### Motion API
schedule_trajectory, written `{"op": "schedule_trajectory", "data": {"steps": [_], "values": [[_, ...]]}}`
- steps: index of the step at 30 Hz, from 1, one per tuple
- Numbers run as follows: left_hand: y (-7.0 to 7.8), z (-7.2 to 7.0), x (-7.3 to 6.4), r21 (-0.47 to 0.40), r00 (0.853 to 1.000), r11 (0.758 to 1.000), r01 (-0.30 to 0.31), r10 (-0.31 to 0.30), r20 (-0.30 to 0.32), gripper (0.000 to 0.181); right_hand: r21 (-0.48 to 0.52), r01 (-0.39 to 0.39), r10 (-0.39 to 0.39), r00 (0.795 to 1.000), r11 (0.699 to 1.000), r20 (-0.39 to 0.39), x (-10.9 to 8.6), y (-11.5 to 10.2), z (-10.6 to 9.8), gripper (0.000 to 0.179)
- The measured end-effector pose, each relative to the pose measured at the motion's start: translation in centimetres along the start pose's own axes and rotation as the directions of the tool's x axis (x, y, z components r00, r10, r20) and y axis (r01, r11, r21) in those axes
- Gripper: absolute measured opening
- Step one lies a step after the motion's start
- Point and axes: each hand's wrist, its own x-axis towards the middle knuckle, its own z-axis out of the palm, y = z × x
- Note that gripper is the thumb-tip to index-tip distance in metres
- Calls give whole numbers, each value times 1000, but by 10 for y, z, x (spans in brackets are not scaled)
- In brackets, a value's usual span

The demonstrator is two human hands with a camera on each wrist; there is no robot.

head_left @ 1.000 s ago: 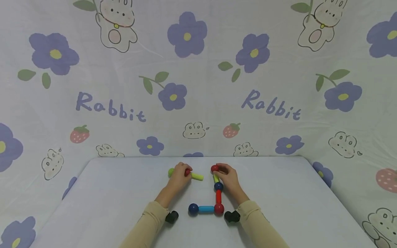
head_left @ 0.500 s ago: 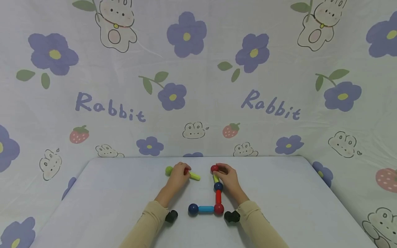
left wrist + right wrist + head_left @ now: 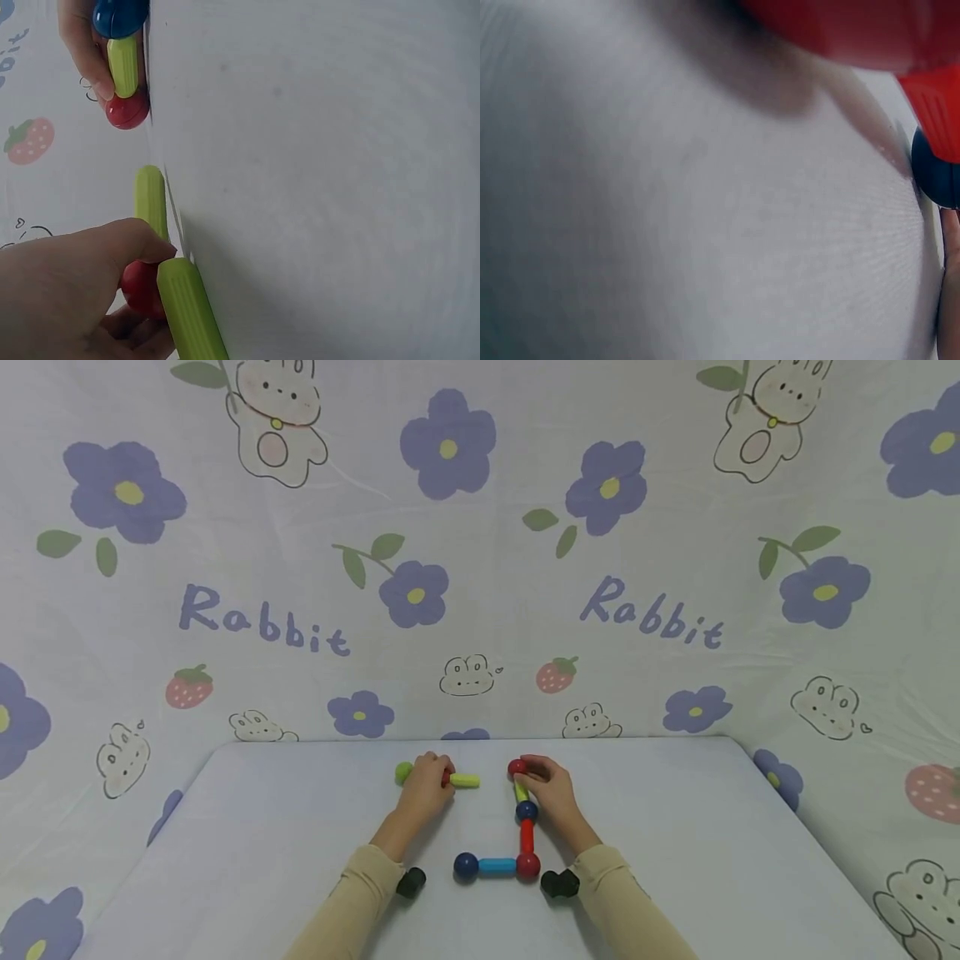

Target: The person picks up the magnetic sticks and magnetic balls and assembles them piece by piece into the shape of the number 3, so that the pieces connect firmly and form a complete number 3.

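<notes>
In the head view my left hand pinches a red ball, which is partly covered by the fingers. A yellow-green rod sticks out from that ball to the right, and a green ball shows on the hand's other side. A second green rod appears beside the red ball in the left wrist view. My right hand grips the far end of a ball-and-rod chain, by its red ball and yellow-green rod. A gap separates the two pieces.
Toward me the chain runs through a dark blue ball, a red rod and a red ball. There it bends left along a light blue rod to another blue ball. A patterned cloth rises behind the white table.
My left hand has shifted a little to the left with its piece. The yellow-green rod has swung from slanting to nearly level. My right hand stays in place on the chain.
</notes>
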Motion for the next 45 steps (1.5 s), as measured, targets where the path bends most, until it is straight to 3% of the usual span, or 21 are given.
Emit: {"op": "schedule_trajectory", "data": {"steps": [13,27,34,45], "values": [[1,-1,-1,-4,999,999,54,-54,1,19,-3,8,-8,1000,1000,2,1,0,0,43],[1,-4,-2,24,998,999,44,-43,-42,21,-4,3,-3,1000,1000,5,2,1,0,42],[3,-5,-3,18,997,999,33,-32,-72,12,-11,-7,7,1000,1000,6,3,2,1,43],[-2,-2,-3,-27,996,999,17,-20,-87,30,11,16,-16,1000,1000,19,1,1,-1,44]]}}
